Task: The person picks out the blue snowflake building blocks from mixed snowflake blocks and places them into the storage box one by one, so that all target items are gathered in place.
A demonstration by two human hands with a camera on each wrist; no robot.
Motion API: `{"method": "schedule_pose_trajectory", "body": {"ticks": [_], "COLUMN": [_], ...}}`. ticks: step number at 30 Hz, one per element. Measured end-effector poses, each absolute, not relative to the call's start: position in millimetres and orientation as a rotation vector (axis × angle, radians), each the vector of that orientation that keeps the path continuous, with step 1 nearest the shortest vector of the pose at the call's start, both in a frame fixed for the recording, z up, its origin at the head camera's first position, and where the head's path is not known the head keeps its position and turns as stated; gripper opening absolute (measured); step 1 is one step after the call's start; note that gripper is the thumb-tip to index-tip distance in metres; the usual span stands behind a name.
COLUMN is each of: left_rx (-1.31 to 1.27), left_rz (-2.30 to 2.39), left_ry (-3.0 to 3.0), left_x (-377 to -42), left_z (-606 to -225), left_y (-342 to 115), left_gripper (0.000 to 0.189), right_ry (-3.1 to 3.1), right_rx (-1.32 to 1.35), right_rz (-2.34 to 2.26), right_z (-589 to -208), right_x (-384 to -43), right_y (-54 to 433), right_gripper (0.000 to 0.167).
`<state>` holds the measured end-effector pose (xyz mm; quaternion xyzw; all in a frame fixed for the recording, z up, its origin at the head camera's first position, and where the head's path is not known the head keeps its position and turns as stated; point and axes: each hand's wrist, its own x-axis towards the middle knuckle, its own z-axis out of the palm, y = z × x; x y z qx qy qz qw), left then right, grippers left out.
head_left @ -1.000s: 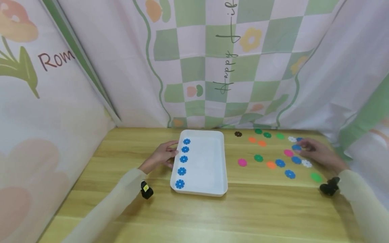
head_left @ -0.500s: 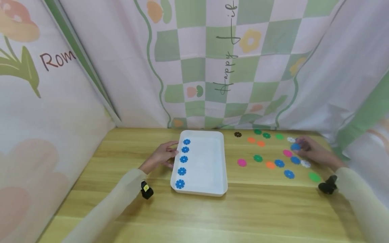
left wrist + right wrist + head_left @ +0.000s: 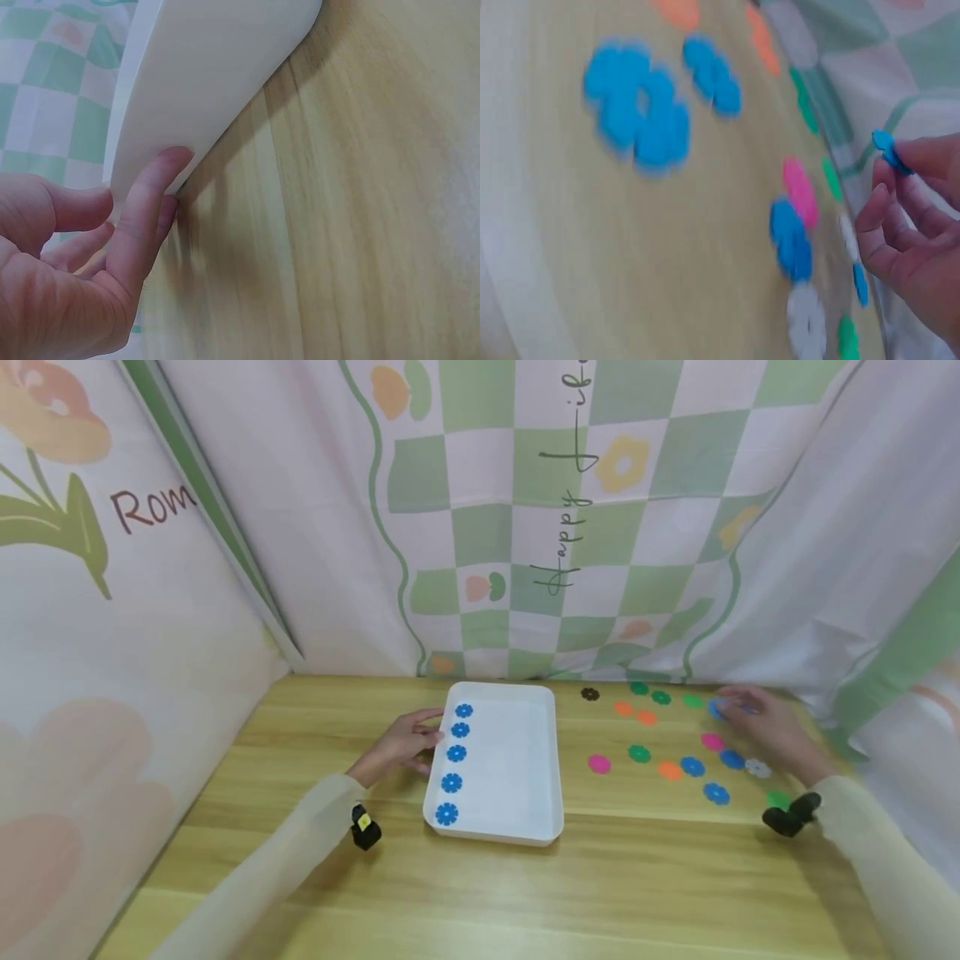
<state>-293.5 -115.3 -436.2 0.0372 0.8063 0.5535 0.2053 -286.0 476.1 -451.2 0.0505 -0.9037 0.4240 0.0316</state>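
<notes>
A white tray (image 3: 502,760) stands on the table with a column of blue flower-shaped discs (image 3: 452,782) along its left side. My left hand (image 3: 405,741) rests at the tray's left wall. In the left wrist view one fingertip (image 3: 176,155) touches the outer wall and the thumb is at the rim. Over the far right of the table, my right hand (image 3: 768,727) pinches a blue flower-shaped disc (image 3: 889,152) between thumb and fingers, held above the tabletop. Loose blue discs (image 3: 692,766) lie near this hand, beside a pink disc (image 3: 712,742) and a white one (image 3: 757,767).
More loose discs lie right of the tray: a black one (image 3: 590,694), orange ones (image 3: 647,717), a dark green one (image 3: 639,753), a pink one and light green ones (image 3: 693,701). A patterned curtain (image 3: 555,610) hangs along the table's back edge.
My right hand has lifted the blue disc off the table and carried it slightly left and toward the back. The left hand has stayed at the tray; the head view has shifted slightly.
</notes>
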Motion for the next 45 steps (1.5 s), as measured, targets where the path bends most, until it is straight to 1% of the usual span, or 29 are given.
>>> {"method": "schedule_pose_trajectory", "body": {"ticks": [4,5,9,12,16,20,29,31,36,38,41,45], "left_rx": [0.084,0.079,0.068,0.068,0.075,0.074,0.067,0.069,0.094,0.093,0.078,0.077], "left_rz": [1.544,1.545,1.545,1.544,1.536,1.544,1.558,1.556,1.546,1.540,1.537,1.542], "left_ry": [2.246,2.245,2.247,2.248,2.254,2.257,2.255,2.257,2.263,2.270,2.280,2.281], "left_x": [-293.1,-293.1,-294.0,-294.8,-295.0,-295.5,-296.0,-295.6,-293.3,-292.1,-291.1,-290.9], "left_z": [-433.8,-433.4,-433.4,-434.1,-434.9,-436.4,-438.1,-437.7,-435.9,-435.2,-434.0,-432.6], "left_y": [-114.2,-114.0,-113.7,-114.1,-114.6,-113.8,-113.2,-112.7,-112.1,-112.3,-112.3,-112.6], "left_gripper": [0.055,0.055,0.055,0.055,0.055,0.055,0.056,0.056,0.056,0.056,0.056,0.056], "right_ry": [-2.740,-2.736,-2.704,-2.637,-2.532,-2.575,-2.603,-2.608,-2.633,-2.638,-2.662,-2.773], "right_rx": [0.117,0.100,0.014,0.017,0.121,0.230,0.261,0.307,0.414,0.425,0.406,0.317], "right_rz": [1.696,1.770,1.959,2.073,2.247,2.238,2.377,2.385,2.355,2.374,2.420,2.416], "right_z": [-442.0,-440.2,-432.9,-425.6,-416.1,-410.6,-395.7,-392.5,-387.3,-385.4,-383.5,-384.5], "right_x": [-285.9,-286.3,-288.0,-287.2,-285.7,-286.6,-293.9,-296.4,-303.6,-306.6,-312.9,-323.1], "right_y": [460.1,455.4,432.5,412.0,383.0,355.5,299.6,288.6,260.3,247.4,228.5,206.1], "right_gripper": [0.022,0.018,0.015,0.013,0.016,0.032,0.049,0.048,0.032,0.029,0.031,0.033]}}
